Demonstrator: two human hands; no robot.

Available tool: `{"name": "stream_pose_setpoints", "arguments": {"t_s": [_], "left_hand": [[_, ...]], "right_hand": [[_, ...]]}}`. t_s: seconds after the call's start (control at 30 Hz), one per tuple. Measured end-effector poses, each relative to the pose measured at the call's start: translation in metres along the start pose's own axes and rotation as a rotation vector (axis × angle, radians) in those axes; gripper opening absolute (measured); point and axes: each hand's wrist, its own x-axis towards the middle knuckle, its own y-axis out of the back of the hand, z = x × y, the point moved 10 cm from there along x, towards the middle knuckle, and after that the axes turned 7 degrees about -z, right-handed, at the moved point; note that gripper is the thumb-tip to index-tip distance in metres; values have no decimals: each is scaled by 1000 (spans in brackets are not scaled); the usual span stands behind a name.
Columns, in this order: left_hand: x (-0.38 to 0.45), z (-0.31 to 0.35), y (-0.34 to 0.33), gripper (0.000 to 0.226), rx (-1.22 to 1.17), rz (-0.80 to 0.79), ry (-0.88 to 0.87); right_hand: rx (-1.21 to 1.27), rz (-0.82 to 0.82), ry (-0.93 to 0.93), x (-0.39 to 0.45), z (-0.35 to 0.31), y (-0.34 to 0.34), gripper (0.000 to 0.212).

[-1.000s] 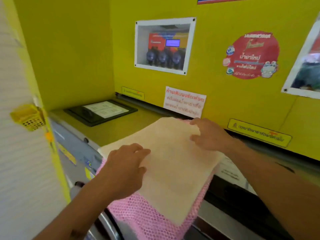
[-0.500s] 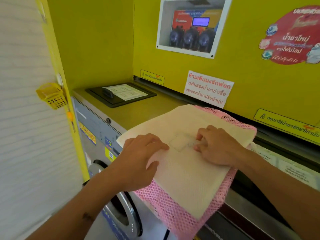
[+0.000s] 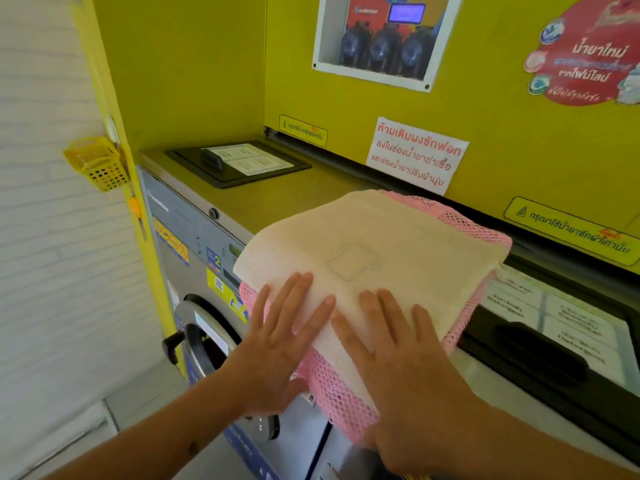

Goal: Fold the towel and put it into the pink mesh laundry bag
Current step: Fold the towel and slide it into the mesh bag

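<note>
Lying on washer top [image 3: 277, 199], towel [image 3: 381, 244], yellow wall [image 3: 502, 133]

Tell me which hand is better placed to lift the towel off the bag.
Probably the right hand: it lies flat on the towel, over its near edge. The left hand has only fingertips on the towel; its palm is on the bag.

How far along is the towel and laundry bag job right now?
Done: the cream towel looks folded, lying on the pink mesh laundry bag atop the washing machine. In hand: left hand and right hand press flat on it. Left: putting it inside the bag.
</note>
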Motion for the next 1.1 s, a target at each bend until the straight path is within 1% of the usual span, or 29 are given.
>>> {"name": "stream_pose_setpoints", "arguments": {"t_s": [0.03,0.1,0.17,0.23,0.3,0.33,0.43,0.5,0.57,0.67,0.73,0.77,0.87,0.9,0.93,0.97,1.0,1.07,1.1], "left_hand": [[2,1,-3,127,2,11,17],[6,2,-3,129,-9,49,43],[8,4,-3,130,-29,87,55],[7,7,-5,134,-40,110,57],[6,9,-4,138,-53,126,61],[6,11,-1,136,-70,146,65],[1,13,15,110,-188,283,69],[-1,9,26,100,-251,369,84],[-2,5,38,87,-274,421,65],[0,3,66,66,-288,454,-30],[5,6,84,57,-289,435,-91],[9,8,90,55,-289,407,-106],[20,13,105,40,-264,320,-110],[22,16,110,33,-248,286,-112],[25,19,115,26,-227,240,-113],[28,21,118,21,-198,181,-111],[30,23,121,19,-172,116,-107],[32,26,127,22,-179,-5,-112],[32,27,131,23,-221,-59,-118]], "right_hand": [[-14,38,-35,2,2,-4,126],[-25,156,-79,3,7,1,107],[-20,236,-47,1,6,14,93],[-3,302,-3,-3,9,29,86],[9,336,28,-7,13,39,75],[26,347,48,-8,15,41,69],[96,383,84,-16,22,46,59],[179,382,87,-23,32,49,53],[306,375,122,-32,43,52,45],[522,376,134,-41,67,49,44],[616,407,127,-49,79,49,40],[620,426,133,-54,82,49,45],[557,377,107,-62,70,41,78],[503,371,97,-62,62,39,87],[430,391,91,-62,57,36,90],[374,421,97,-61,52,35,87],[355,450,105,-60,50,36,75],[391,485,123,-61,57,37,48],[445,487,122,-63,65,40,38]]}}
